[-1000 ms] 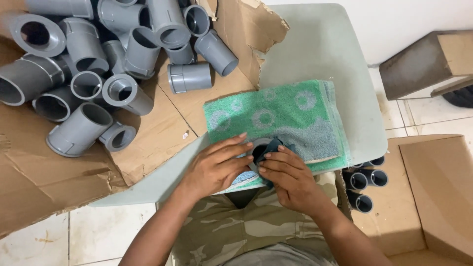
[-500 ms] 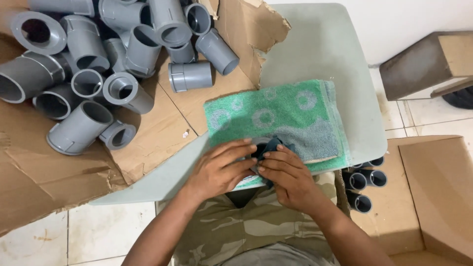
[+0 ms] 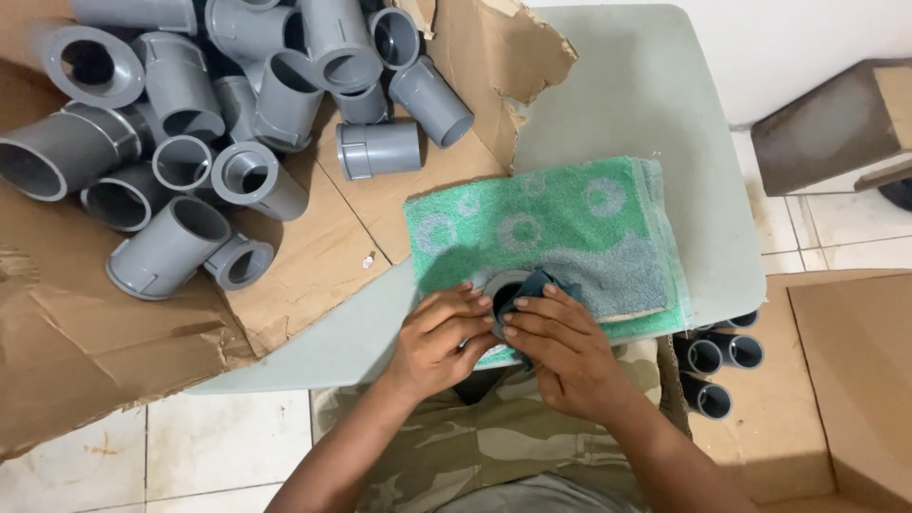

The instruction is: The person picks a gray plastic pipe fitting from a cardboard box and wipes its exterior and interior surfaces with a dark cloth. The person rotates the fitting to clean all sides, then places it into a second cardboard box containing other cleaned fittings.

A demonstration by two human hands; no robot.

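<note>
My left hand [image 3: 439,337] wraps around a grey plastic pipe fitting [image 3: 501,284] whose round opening faces up, just above my lap at the near edge of the table. My right hand [image 3: 560,344] pinches a dark teal cloth [image 3: 540,285] and presses it into the fitting's mouth. Both hands rest over the near edge of a folded green towel [image 3: 541,223] with pale circle patterns. Most of the fitting's body is hidden by my fingers.
A heap of grey pipe fittings [image 3: 199,133] lies on torn brown cardboard [image 3: 313,256] at the left. The pale green table [image 3: 665,114] carries the towel. Several grey fittings [image 3: 717,366] stand in a cardboard box [image 3: 845,370] at the right. Tiled floor lies below.
My left fingers have curled tighter around the fitting, and its rim now shows more. The whole view has shifted slightly right and down. The right hand stays on the cloth.
</note>
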